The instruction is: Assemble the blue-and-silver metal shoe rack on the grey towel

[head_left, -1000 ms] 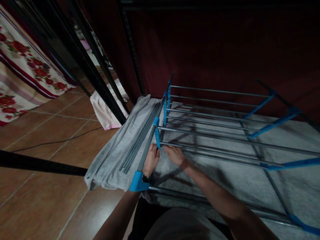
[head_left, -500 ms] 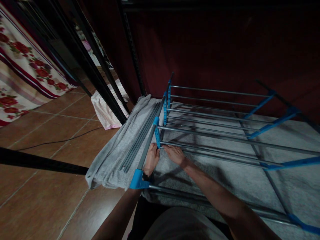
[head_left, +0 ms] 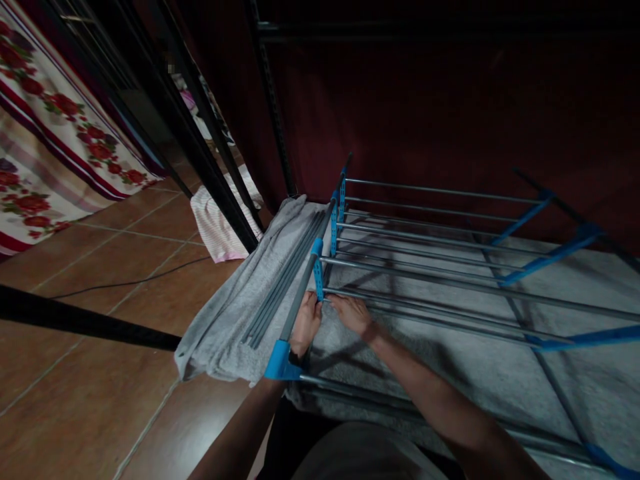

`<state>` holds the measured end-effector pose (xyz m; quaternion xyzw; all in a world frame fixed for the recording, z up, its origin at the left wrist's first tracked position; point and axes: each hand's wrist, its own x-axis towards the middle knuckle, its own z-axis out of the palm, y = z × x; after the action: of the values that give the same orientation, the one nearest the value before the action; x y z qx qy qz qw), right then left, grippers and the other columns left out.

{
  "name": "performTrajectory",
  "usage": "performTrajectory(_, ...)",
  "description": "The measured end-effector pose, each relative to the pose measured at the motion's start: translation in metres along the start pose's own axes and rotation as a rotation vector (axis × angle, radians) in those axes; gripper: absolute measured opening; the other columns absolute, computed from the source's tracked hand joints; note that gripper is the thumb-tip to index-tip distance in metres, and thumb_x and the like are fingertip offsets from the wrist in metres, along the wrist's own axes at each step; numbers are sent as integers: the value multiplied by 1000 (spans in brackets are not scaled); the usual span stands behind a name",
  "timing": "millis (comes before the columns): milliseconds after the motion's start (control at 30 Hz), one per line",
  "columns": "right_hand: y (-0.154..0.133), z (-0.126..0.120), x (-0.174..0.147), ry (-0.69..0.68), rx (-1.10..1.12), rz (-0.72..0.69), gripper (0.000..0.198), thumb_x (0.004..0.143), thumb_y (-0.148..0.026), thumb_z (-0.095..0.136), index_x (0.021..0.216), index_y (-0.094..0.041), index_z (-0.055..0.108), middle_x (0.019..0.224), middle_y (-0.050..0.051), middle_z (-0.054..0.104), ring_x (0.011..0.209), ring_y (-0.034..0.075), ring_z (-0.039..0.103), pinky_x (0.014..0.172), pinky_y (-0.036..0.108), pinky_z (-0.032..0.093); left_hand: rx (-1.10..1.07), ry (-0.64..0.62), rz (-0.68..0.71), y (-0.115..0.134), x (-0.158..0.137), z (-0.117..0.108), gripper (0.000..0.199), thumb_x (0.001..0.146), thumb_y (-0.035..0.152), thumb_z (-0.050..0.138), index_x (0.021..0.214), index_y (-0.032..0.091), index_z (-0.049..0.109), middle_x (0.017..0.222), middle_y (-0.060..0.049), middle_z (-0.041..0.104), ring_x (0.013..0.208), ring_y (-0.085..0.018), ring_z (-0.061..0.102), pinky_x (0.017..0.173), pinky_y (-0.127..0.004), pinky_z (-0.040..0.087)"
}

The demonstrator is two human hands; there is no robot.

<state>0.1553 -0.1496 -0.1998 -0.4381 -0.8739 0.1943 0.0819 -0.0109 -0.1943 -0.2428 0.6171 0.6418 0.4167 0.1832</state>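
Observation:
A rack of grey metal rods with blue plastic joints lies across a grey blanket. My left hand (head_left: 306,324) is closed at the lower end of a blue slotted bracket (head_left: 319,275), behind the rack's side tube (head_left: 299,299). My right hand (head_left: 352,315) pinches a metal rod (head_left: 450,325) close to where it meets that same bracket. Fingers hide the joint between rod and bracket. Nearer my body, a blue corner piece (head_left: 278,361) partly covers my left wrist.
Several loose metal tubes (head_left: 284,283) lie on the grey blanket (head_left: 220,333) left of the rack. Black metal posts (head_left: 200,147) rise at the left, near a striped cloth (head_left: 220,227). A dark red panel (head_left: 425,113) stands behind. A cable (head_left: 135,285) crosses the tiled floor.
The view has shifted a little, so everything sits slightly lower and to the right. Both hands stay at the same bracket and rod, with almost no movement.

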Motion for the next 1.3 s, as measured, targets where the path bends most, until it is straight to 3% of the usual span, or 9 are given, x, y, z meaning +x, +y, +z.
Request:
performTrajectory(300,3,0,5,-34,46,50,40,103,-30,44,138,-36,62,133,-2,70,118,21,68,98,33,53,11,-2,15,3,2,-1,16,91,18,48,96,19,63,99,-10,62,100,-24,62,95,-40,54)
performTrajectory(467,5,0,7,-36,36,7,41,104,-29,42,139,-35,61,130,0,72,119,22,67,98,33,52,-7,-9,3,8,2,-3,17,91,19,47,97,21,63,102,-10,63,102,-25,62,97,-41,54)
performTrajectory(733,7,-3,11,-105,64,22,40,104,-32,36,131,-32,66,126,1,73,111,23,70,90,32,53,-37,7,11,5,3,-1,16,91,21,49,98,22,64,104,-12,64,103,-27,63,99,-44,53)
performTrajectory(967,6,-5,13,-127,88,61,38,104,-33,38,130,-33,66,127,0,72,115,22,68,92,31,52,-37,-12,22,3,3,-1,15,92,20,47,97,20,61,102,-9,60,102,-23,61,97,-39,52)
performTrajectory(1133,-1,-4,5,-66,96,56,38,105,-32,38,135,-30,63,132,3,70,120,22,65,102,33,48,-36,15,60,-6,2,1,11,93,19,48,93,21,59,97,-6,58,98,-22,60,93,-38,52)
performTrajectory(1300,10,-5,-16,153,351,58,38,101,-27,45,131,-21,67,131,8,69,121,23,63,110,37,43,-45,49,106,-8,3,-1,11,92,20,49,91,21,60,95,-5,59,95,-22,61,91,-37,53)
